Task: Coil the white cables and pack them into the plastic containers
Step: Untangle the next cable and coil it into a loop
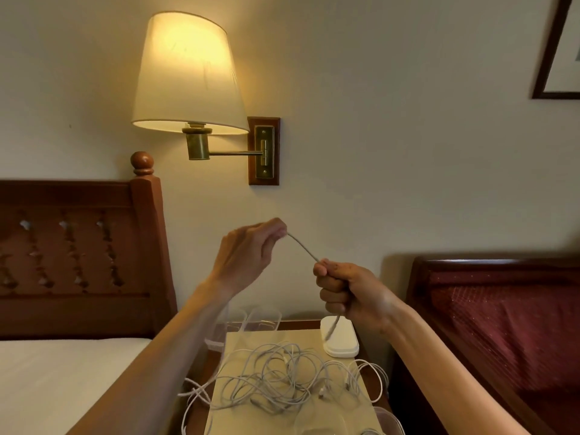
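A short taut run of white cable (pixel 303 248) stretched across the middle of the frame, its long axis slanting from upper left down to lower right, between the two raised hands. The left hand (pixel 248 255), slightly higher and further left, pinched one end of that run between thumb and fingertips, the other fingers loosely curled. The right hand (pixel 348 291), lower and to the right, was curled into a fist around the cable, which left the bottom of the fist and dropped, blurred, toward the tangle below. Any coiling move looked to hinge on this: the free length lay below the right fist, so that hand seemed the nearer one to feed slack while the left held the end. The heap of white cables (pixel 282 378) sprawled in thin, smooth, springy loops over a pale mat (pixel 238 343) at lower centre, some strands spilling off its left edge. Clear plastic containers (pixel 262 318), thin-walled and rounded, stood just behind the mat, hard to make out; another clear rim showed at the lower right corner. A smooth white rounded box (pixel 342 340) sat right of the heap.
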